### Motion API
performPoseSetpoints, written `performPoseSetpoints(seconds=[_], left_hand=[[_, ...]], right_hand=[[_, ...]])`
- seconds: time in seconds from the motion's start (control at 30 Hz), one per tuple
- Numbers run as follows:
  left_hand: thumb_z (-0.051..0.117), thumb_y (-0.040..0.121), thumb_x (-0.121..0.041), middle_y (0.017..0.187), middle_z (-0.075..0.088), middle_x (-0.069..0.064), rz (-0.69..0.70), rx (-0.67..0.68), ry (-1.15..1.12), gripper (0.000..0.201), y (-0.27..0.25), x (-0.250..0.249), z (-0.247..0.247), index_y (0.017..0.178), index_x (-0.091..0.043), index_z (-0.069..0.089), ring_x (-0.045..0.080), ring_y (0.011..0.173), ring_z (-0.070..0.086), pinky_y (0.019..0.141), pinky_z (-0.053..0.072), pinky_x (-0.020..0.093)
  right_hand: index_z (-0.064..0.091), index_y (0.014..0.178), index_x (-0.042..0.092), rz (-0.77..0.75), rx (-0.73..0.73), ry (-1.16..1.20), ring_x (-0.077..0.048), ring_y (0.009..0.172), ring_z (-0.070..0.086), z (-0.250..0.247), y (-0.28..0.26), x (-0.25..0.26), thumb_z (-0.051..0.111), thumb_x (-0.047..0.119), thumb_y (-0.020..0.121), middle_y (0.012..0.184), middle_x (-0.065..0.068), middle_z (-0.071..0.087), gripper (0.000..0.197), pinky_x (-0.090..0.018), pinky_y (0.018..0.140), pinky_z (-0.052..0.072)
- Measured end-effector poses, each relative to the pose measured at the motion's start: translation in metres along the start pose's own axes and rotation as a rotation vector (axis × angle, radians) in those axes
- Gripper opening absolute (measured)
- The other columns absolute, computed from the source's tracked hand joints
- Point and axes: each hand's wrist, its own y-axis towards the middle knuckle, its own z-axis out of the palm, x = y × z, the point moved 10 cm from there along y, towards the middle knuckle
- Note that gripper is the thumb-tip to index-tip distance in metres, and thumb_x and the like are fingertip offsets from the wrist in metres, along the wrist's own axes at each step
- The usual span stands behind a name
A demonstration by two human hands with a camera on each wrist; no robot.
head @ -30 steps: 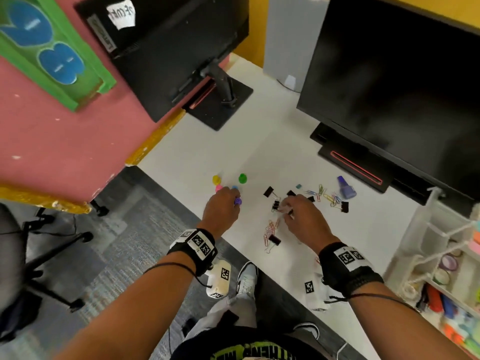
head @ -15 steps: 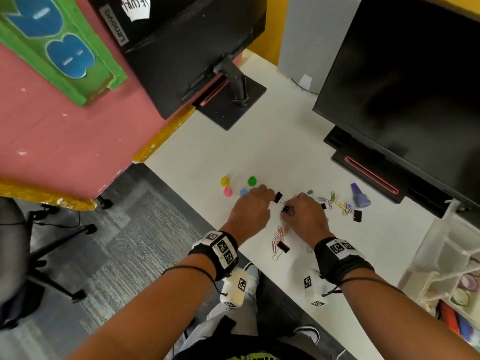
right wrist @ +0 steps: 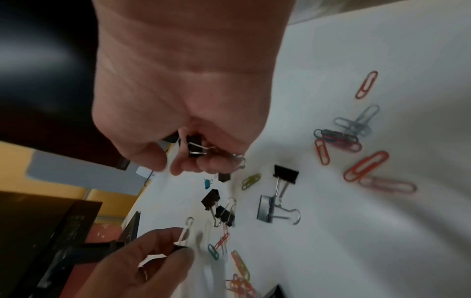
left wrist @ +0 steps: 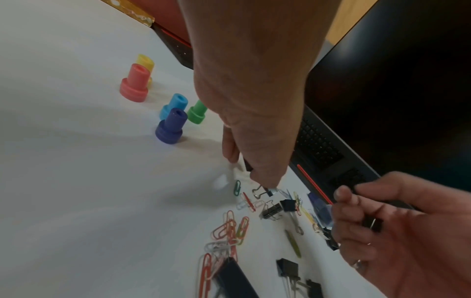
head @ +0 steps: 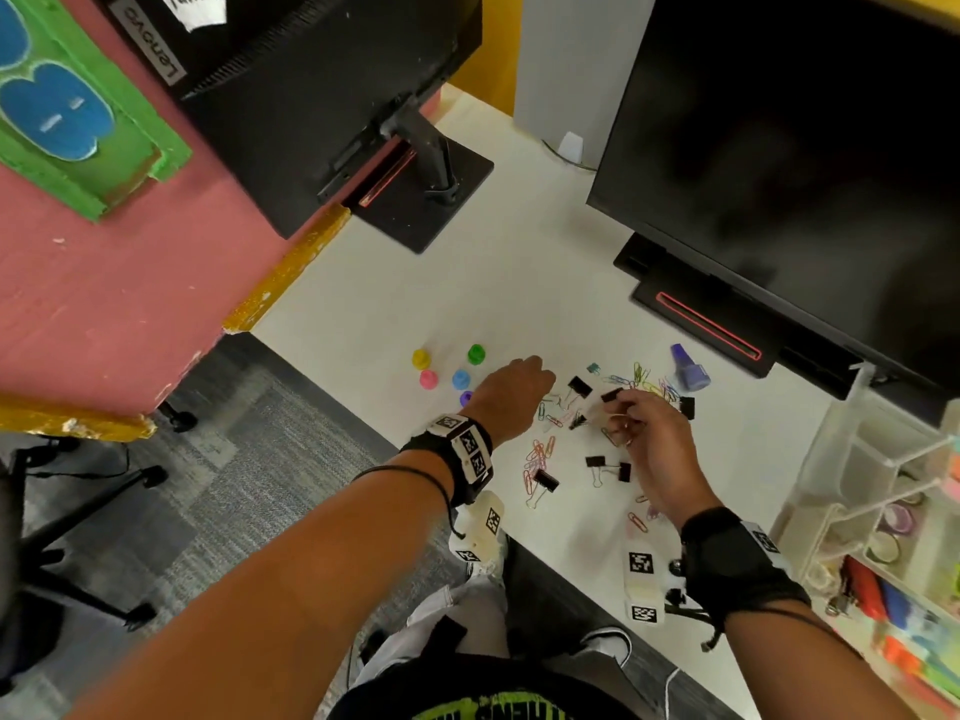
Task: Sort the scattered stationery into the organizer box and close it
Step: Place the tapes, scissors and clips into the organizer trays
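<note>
Clear plastic organizer box [head: 852, 491] holds tape rolls. Right hand [right wrist: 183, 113] clutches black binder clips [right wrist: 195, 146], per wrist view; left hand [left wrist: 252, 113] pinches another clip.

Both hands over scattered paper clips [head: 536, 456], right hand [head: 654, 439] holding binder clip [head: 611, 395]

Left hand [head: 511, 394] fingertips hidden behind its own back in the head view, organizer box [head: 878, 517] cut off at the right edge, contents blurred.

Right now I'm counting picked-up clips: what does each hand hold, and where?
The right hand holds small black binder clips in curled fingers. The left hand pinches a binder clip, apparently by its wire handle.
</note>
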Motion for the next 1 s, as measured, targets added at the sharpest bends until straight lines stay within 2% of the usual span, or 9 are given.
performPoseSetpoints(seconds=[0.13,0.23,0.33,0.43,0.5,0.6,0.73,0.83,1.0], left_hand=[[0.066,0.088,-0.020,0.104,0.048,0.007,-0.053,-0.067,-0.231,0.026,-0.006,0.001,-0.004,0.109,-0.005,0.061,0.021,0.076,0.055,0.063,0.053,0.037],[0.064,0.087,-0.012,0.102,0.045,0.002,-0.032,-0.053,-0.359,0.010,-0.020,-0.004,-0.001,0.097,-0.010,0.063,0.017,0.074,0.053,0.063,0.046,0.026],[0.052,0.088,-0.004,0.083,0.044,0.000,-0.067,-0.082,-0.417,0.016,-0.040,-0.010,0.001,0.079,-0.016,0.048,0.015,0.069,0.045,0.060,0.031,0.025],[0.045,0.091,-0.006,0.073,0.045,-0.001,-0.217,-0.007,-0.386,0.013,-0.060,-0.013,0.017,0.079,-0.013,0.044,0.019,0.067,0.046,0.053,0.027,0.028],[0.047,0.092,-0.019,0.073,0.053,0.001,-0.263,0.011,-0.333,0.010,-0.073,-0.016,0.028,0.082,-0.015,0.047,0.023,0.068,0.055,0.052,0.038,0.031],[0.052,0.086,-0.049,0.088,0.066,0.001,-0.264,-0.030,-0.243,0.033,-0.086,-0.020,0.037,0.097,-0.017,0.056,0.021,0.078,0.063,0.068,0.056,0.035],[0.056,0.087,-0.070,0.109,0.062,0.003,-0.241,0.043,-0.026,0.062,-0.087,-0.032,0.050,0.119,-0.017,0.055,0.023,0.094,0.065,0.081,0.056,0.037],[0.053,0.090,-0.069,0.115,0.060,0.006,-0.265,0.083,0.073,0.066,-0.084,-0.036,0.053,0.126,-0.014,0.054,0.026,0.100,0.066,0.084,0.055,0.037],[0.056,0.092,-0.055,0.114,0.062,0.007,-0.310,0.085,0.036,0.052,-0.082,-0.039,0.049,0.121,-0.012,0.059,0.027,0.101,0.066,0.083,0.052,0.034]], right_hand=[[0.070,0.082,0.013,-0.055,0.027,-0.415,-0.018,0.070,0.052,-0.008,-0.003,0.006,0.063,0.020,0.096,0.074,0.001,0.062,0.017,-0.036,0.074,0.043],[0.076,0.099,0.023,-0.156,0.124,-0.922,-0.009,0.071,0.058,-0.005,-0.011,0.006,0.073,0.022,0.094,0.079,0.013,0.063,0.006,-0.019,0.066,0.042],[0.072,0.122,0.023,-0.175,0.141,-1.317,-0.006,0.081,0.058,-0.012,-0.016,-0.014,0.083,0.038,0.086,0.099,0.009,0.065,0.041,-0.019,0.071,0.042],[0.072,0.123,0.018,-0.217,0.089,-1.347,-0.011,0.090,0.060,-0.015,-0.018,-0.021,0.083,0.044,0.084,0.110,0.003,0.068,0.048,-0.024,0.079,0.044],[0.073,0.122,0.017,-0.235,0.067,-1.339,-0.014,0.093,0.063,-0.014,-0.017,-0.022,0.081,0.043,0.086,0.112,0.000,0.069,0.045,-0.027,0.080,0.047],[0.072,0.124,0.020,-0.242,0.074,-1.305,-0.016,0.101,0.063,-0.010,-0.016,-0.023,0.079,0.043,0.088,0.121,-0.001,0.067,0.043,-0.029,0.082,0.046],[0.069,0.126,0.022,-0.227,0.074,-1.345,-0.022,0.109,0.064,-0.003,-0.013,-0.025,0.075,0.049,0.088,0.123,-0.001,0.066,0.047,-0.033,0.088,0.050],[0.069,0.103,0.019,-0.215,-0.017,-1.372,-0.021,0.091,0.066,-0.002,-0.013,-0.022,0.076,0.062,0.081,0.099,0.002,0.068,0.049,-0.034,0.079,0.054],[0.067,0.088,0.019,-0.228,-0.074,-1.399,-0.020,0.081,0.065,0.005,-0.011,-0.025,0.074,0.054,0.084,0.085,0.003,0.067,0.035,-0.029,0.067,0.048]])
